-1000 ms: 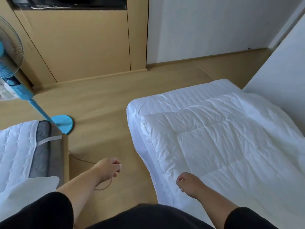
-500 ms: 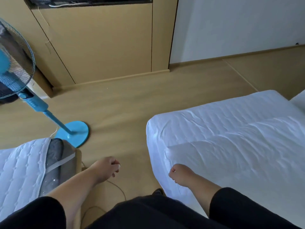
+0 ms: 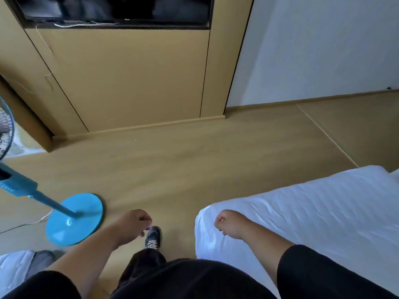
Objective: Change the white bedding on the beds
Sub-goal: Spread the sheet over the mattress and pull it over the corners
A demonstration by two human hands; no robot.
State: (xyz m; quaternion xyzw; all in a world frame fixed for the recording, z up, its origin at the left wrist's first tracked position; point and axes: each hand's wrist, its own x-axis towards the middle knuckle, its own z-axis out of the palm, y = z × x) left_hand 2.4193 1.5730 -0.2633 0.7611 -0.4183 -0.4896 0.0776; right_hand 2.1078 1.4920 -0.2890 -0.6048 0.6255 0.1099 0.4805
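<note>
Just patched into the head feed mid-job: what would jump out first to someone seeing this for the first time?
The bright blue fan standing on the wooden floor at the left stands out against all the tan. Next is the white bed filling the lower right. Between them, the left hand and right hand hang with loosely curled fingers, holding nothing, above a dark shoe stepping forward.

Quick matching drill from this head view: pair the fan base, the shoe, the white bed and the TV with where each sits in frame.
Things:
1. fan base
2. shoe
3. white bed
4. TV

Places:
A. top, recessed in the wooden unit
B. lower right, under the right hand
C. floor, lower left
D. floor, centre, just beyond the left hand

Pairs: 1-C, 2-D, 3-B, 4-A
</note>
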